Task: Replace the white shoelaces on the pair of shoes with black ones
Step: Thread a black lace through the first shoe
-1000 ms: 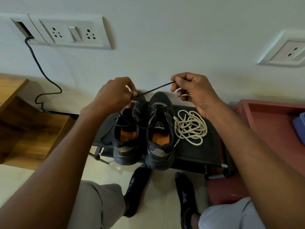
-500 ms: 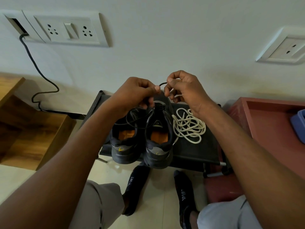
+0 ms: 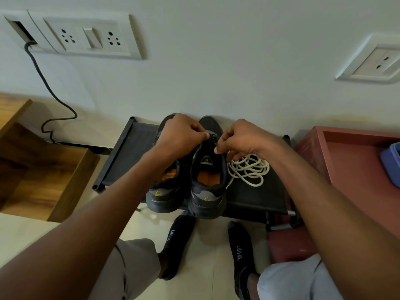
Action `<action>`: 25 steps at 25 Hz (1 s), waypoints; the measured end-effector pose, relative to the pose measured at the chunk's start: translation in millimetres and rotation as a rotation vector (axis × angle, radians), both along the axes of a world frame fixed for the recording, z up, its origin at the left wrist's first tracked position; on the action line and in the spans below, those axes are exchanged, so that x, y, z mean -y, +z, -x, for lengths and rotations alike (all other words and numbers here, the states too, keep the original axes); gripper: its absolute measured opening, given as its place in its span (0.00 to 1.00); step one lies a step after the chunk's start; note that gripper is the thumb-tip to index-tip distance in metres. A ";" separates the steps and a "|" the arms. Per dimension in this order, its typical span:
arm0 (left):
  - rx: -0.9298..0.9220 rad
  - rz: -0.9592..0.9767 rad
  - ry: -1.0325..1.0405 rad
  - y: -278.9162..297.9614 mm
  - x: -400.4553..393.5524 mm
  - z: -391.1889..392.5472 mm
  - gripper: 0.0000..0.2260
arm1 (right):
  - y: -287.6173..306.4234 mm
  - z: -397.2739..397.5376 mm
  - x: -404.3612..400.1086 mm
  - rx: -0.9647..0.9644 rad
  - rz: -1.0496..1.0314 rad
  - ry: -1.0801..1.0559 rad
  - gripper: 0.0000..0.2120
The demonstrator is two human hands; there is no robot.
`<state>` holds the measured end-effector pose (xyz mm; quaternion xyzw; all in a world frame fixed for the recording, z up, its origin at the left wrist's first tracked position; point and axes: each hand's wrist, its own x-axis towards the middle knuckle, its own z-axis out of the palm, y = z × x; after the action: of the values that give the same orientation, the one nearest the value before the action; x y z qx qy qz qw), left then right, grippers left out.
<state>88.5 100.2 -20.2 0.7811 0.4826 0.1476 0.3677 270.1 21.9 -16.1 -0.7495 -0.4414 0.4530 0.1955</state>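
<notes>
"SPORT" reads in pale capitals along the top of each dark sock, left sock (image 3: 173, 239) and right sock (image 3: 240, 252), while the small yellow marks on the shoe heels and the tongue badge show no legible lettering.

Your pair of dark shoes sits side by side on the black bench (image 3: 134, 152), heels toward you, toes to the wall. Left shoe (image 3: 164, 191): partly hidden by your forearm, orange insole showing, yellow mark on heel. Right shoe (image 3: 207, 187): upright, orange insole, grey heel patch, black lace (image 3: 213, 137) threaded at the upper eyelets. White laces (image 3: 249, 169) lie in a loose tangled pile just right of the right shoe, one strand touching its side.
</notes>
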 end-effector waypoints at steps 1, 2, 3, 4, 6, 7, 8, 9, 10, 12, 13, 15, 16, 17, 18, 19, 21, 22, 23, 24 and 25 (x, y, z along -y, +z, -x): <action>-0.009 -0.018 -0.016 -1.1 4.4 -0.7 0.03 | 2.0 -2.3 0.7 -0.039 0.010 -0.039 0.08; -0.029 -0.028 -0.037 -1.5 9.1 -1.7 0.03 | 3.2 -4.5 1.9 -0.068 0.023 -0.071 0.08; -0.069 -0.037 -0.063 -2.4 13.1 -3.1 0.03 | 3.7 -6.2 2.8 -0.086 0.034 -0.095 0.08; -0.124 -0.053 -0.088 -4.0 16.1 -4.8 0.02 | 3.3 -7.1 2.6 -0.096 0.038 -0.114 0.09; -0.230 -0.092 -0.108 -7.9 19.8 -8.9 0.03 | 1.8 -7.6 0.8 -0.113 0.041 -0.141 0.11; -0.251 -0.098 -0.093 -9.9 21.4 -11.5 0.03 | 1.4 -8.0 0.2 -0.117 0.042 -0.143 0.11; -0.250 -0.093 -0.065 -11.8 22.7 -14.2 0.03 | 1.0 -9.1 -0.5 -0.120 0.042 -0.136 0.11; -0.236 -0.083 -0.034 -13.0 24.2 -17.3 0.03 | 1.2 -10.6 -0.2 -0.123 0.044 -0.128 0.10; -0.215 -0.068 0.004 -13.2 25.7 -19.8 0.03 | 1.1 -12.1 0.1 -0.128 0.049 -0.126 0.10; -0.140 -0.007 0.099 -13.5 25.3 -21.8 0.04 | 0.8 -13.9 0.6 -0.138 0.064 -0.138 0.11; -0.091 0.039 0.144 -14.3 23.5 -21.1 0.04 | 0.5 -14.5 0.6 -0.145 0.072 -0.141 0.11; -0.039 0.119 0.163 -16.7 20.5 -19.2 0.03 | 0.4 -15.6 0.6 -0.153 0.080 -0.137 0.11; -0.045 0.132 0.148 -17.7 20.6 -18.3 0.03 | 0.5 -15.9 0.4 -0.151 0.081 -0.129 0.11; -0.054 0.134 0.138 -18.6 21.2 -17.7 0.03 | 0.8 -15.4 0.0 -0.150 0.079 -0.121 0.10; -0.060 0.129 0.136 -19.8 22.2 -17.8 0.03 | 1.0 -14.8 0.0 -0.150 0.076 -0.116 0.10; -0.066 0.120 0.141 -21.0 22.7 -18.8 0.02 | 1.5 -14.1 0.0 -0.150 0.074 -0.115 0.10; -0.083 0.104 0.160 -22.1 24.1 -21.4 0.02 | 2.2 -13.5 0.6 -0.153 0.072 -0.114 0.09; -0.098 0.094 0.165 -22.0 24.7 -22.4 0.02 | 2.5 -13.0 0.7 -0.157 0.074 -0.113 0.09; -0.120 0.077 0.163 -21.8 25.3 -23.4 0.02 | 2.7 -12.3 0.8 -0.162 0.076 -0.113 0.09; -0.144 0.056 0.158 -21.0 26.2 -24.4 0.02 | 2.8 -11.6 0.7 -0.164 0.075 -0.113 0.09; -0.161 0.040 0.154 -20.0 27.4 -25.7 0.03 | 2.7 -11.3 0.5 -0.164 0.073 -0.114 0.09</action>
<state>114.2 72.8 -40.2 0.7436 0.5719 0.1025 0.3309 281.4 21.4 -13.3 -0.7403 -0.3638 0.5169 0.2289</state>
